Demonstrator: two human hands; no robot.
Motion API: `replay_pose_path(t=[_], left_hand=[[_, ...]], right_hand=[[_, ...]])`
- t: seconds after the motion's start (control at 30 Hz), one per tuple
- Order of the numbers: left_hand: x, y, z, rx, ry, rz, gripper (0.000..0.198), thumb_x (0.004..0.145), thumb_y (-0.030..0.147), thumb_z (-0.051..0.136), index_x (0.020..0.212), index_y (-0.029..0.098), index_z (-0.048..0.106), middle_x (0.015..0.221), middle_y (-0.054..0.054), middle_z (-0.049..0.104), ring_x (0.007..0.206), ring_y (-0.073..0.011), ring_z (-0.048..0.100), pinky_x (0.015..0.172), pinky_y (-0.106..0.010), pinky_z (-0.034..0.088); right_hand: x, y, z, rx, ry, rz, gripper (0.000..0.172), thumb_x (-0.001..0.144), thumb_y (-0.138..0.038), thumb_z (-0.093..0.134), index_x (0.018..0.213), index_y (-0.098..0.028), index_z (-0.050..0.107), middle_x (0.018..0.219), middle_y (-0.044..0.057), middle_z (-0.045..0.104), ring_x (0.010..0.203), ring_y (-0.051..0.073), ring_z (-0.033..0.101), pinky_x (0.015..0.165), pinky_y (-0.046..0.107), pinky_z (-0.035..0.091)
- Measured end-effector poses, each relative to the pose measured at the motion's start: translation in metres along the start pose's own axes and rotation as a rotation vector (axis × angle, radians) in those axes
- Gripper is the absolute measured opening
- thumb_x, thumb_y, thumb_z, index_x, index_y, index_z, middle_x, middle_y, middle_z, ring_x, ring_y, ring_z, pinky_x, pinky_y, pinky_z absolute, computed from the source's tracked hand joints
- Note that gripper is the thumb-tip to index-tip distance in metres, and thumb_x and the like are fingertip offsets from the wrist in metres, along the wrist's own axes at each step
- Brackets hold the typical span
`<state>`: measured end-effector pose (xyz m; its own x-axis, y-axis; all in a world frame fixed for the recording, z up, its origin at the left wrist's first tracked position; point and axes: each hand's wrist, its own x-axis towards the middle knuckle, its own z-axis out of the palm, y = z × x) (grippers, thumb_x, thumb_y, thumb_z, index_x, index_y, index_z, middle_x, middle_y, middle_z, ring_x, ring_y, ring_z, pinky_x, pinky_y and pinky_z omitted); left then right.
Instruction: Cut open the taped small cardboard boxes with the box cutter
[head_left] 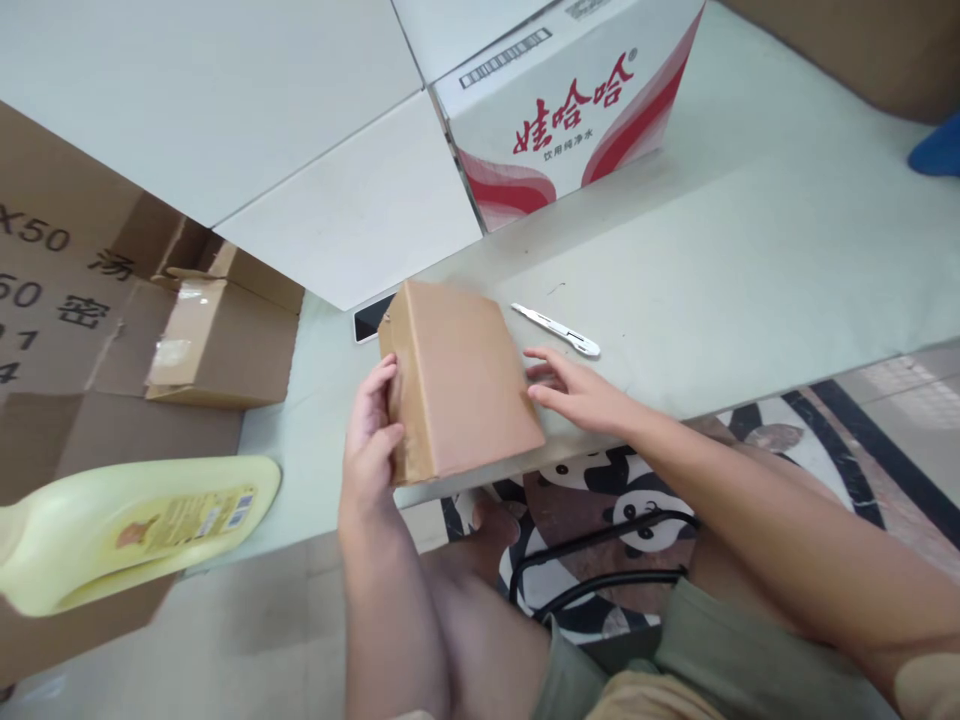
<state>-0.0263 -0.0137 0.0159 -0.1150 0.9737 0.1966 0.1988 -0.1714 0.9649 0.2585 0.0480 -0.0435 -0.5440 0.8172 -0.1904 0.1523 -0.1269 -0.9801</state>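
Head view: a small, brown cardboard box is positioned at the near edge of the pale green table. The hands are apart, at opposite sides: the bare left hand grips its left side; the bare right hand is loosely spread at its right edge, contact uncertain. A slim white utility knife lies just beyond the right hand.
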Motion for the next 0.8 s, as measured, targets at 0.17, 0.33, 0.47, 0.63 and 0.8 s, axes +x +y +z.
replay_pose_path(t=[0.17,0.33,0.47,0.63,0.8], left_hand=[[-0.001,-0.031,0.014,-0.355,0.350,-0.302,0.045,0.067,0.051,0.071,0.103,0.025,0.072,0.111,-0.006,0.072,0.119,-0.0328,0.062,0.101,-0.044,0.051],[-0.001,-0.018,0.035,-0.480,0.291,-0.225,0.058,0.072,0.057,0.068,0.119,0.025,0.070,0.137,-0.007,0.063,0.137,-0.0325,0.049,0.110,-0.041,0.044],[0.004,-0.019,0.035,-0.459,0.231,-0.226,0.068,0.068,0.058,0.075,0.129,0.032,0.062,0.147,-0.006,0.054,0.140,-0.0324,0.045,0.108,-0.043,0.044],[0.008,-0.038,0.031,-0.373,0.248,-0.511,0.066,0.066,0.078,0.065,0.094,0.019,0.072,0.111,-0.015,0.072,0.126,-0.0434,0.057,0.094,-0.050,0.052],[0.007,-0.036,0.035,-0.371,0.247,-0.388,0.059,0.067,0.072,0.070,0.095,0.019,0.074,0.119,-0.013,0.069,0.136,-0.0385,0.049,0.109,-0.047,0.043]], right_hand=[[-0.001,-0.003,0.003,0.092,-0.189,-0.135,0.084,0.085,-0.055,0.065,0.155,-0.023,0.030,0.133,0.015,0.063,0.124,0.031,0.062,0.107,0.055,0.048],[-0.001,-0.007,0.003,-0.053,0.006,-0.372,0.100,0.073,-0.056,0.079,0.155,-0.030,0.028,0.164,0.012,0.030,0.151,0.035,0.031,0.122,0.056,0.029],[-0.003,-0.008,0.000,-0.150,0.183,-0.412,0.088,0.078,-0.050,0.074,0.152,-0.030,0.032,0.160,0.011,0.038,0.148,0.034,0.036,0.121,0.055,0.029],[-0.002,-0.007,-0.002,-0.279,0.284,-0.364,0.083,0.073,-0.051,0.077,0.143,-0.027,0.040,0.148,0.015,0.050,0.139,0.037,0.046,0.115,0.059,0.035],[0.000,-0.005,-0.003,-0.320,0.322,-0.311,0.083,0.071,-0.054,0.077,0.140,-0.026,0.041,0.145,0.017,0.052,0.135,0.040,0.048,0.112,0.062,0.035]])
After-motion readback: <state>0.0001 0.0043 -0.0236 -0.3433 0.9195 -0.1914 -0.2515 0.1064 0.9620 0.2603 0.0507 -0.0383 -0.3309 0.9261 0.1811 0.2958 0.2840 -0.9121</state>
